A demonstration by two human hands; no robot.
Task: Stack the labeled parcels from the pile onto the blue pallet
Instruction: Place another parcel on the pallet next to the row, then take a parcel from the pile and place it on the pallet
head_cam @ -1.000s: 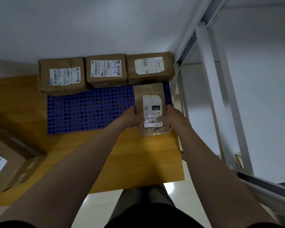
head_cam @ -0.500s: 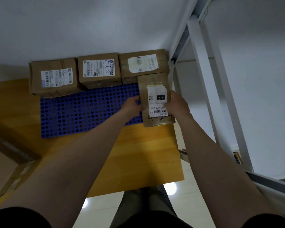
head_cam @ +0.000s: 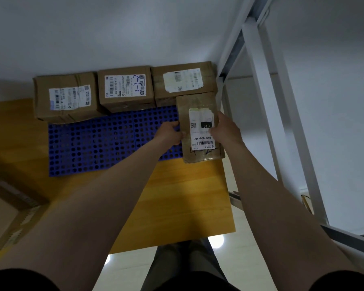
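A narrow brown parcel (head_cam: 200,154) with a white "070" label lies at the right end of the blue perforated pallet (head_cam: 97,143). My left hand (head_cam: 170,134) grips its left side and my right hand (head_cam: 225,131) grips its right side, thumb on the label. Three labeled cardboard parcels stand in a row along the pallet's far edge: a left parcel (head_cam: 65,99), a middle parcel (head_cam: 125,89) with blue handwriting, and a right parcel (head_cam: 182,80). The held parcel's far end meets the right parcel's front.
The pallet lies on a wooden table (head_cam: 187,196) against a white wall. A larger cardboard box (head_cam: 2,219) sits at the left edge. White metal shelf posts (head_cam: 267,101) rise just right of the table. My legs show below the table's near edge.
Both hands carried the narrow parcel away from me and to the right, from over the pallet's near edge up against the right back parcel.
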